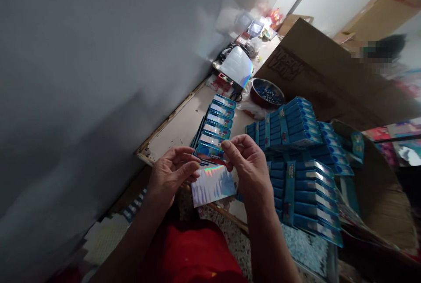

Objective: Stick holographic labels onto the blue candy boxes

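A blue printed card sheet (215, 120) with pale panels and the word CARAMELO is in front of me at the table's near end. My right hand (250, 162) pinches its right near corner between thumb and fingers. At the left near corner, the curled fingers and thumb of my left hand (174, 171) close on the sheet's edge. More dark card edges show along its left side. Just below both hands hangs a shiny rainbow-tinted sheet (213, 188); whether a finger touches it, I cannot tell.
Stacks of blue boxes (296, 125) stand to the right, beside a large cardboard box (296, 72). Behind them is a metal bowl (267, 92) of small wrapped pieces. A silvery sheet (237, 66) lies farther back. The grey wall (98, 55) borders the table's left.
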Demonstrator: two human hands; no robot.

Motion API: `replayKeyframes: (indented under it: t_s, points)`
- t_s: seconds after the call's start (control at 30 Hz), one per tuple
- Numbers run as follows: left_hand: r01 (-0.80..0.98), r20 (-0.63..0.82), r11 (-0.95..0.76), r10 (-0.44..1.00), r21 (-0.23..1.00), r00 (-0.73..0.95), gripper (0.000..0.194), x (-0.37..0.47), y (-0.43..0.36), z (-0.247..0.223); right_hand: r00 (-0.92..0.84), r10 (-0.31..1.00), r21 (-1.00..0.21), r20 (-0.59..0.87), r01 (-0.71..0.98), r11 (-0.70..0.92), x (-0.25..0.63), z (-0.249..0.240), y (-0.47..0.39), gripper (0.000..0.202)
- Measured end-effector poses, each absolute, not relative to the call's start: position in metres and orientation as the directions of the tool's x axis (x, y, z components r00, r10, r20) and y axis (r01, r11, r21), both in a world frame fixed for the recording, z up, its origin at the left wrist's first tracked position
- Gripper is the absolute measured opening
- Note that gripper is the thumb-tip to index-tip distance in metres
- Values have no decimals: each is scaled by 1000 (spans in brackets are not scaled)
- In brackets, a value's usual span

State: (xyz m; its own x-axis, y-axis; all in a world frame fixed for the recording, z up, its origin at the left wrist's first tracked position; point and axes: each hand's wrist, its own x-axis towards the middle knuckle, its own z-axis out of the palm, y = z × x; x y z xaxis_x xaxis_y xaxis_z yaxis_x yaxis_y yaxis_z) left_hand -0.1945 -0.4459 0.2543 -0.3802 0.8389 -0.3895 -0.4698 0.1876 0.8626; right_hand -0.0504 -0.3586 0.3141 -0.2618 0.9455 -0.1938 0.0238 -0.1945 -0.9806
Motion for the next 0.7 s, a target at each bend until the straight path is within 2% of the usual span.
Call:
replayKeyframes:
  t_s: [0.1,0.23,0.43,0.57,0.7]
  points:
    - [-489,-408,188,824,852,-394,42,-192,-447,254,-295,933,-978,-205,28,-206,-52,317,-359,42]
    - [-433,-329,120,831,894,-449,29,-193,-446,253,-325,916,-971,-234,41,-234,-51,316,-362,42]
    - [-384,-338,158,819,910,-463,25,-196,-444,254,-338,900,-957,-276,12,-289,-38,312,-368,45]
    - [-359,-356,172,759,917,-545,23,-197,-438,255,-196,947,-965,-256,-15,-263,-39,299,-369,43]
    - [-298,-349,207,735,932,-581,24,-203,-427,250,-76,985,-986,-158,61,-153,-50,283,-366,34]
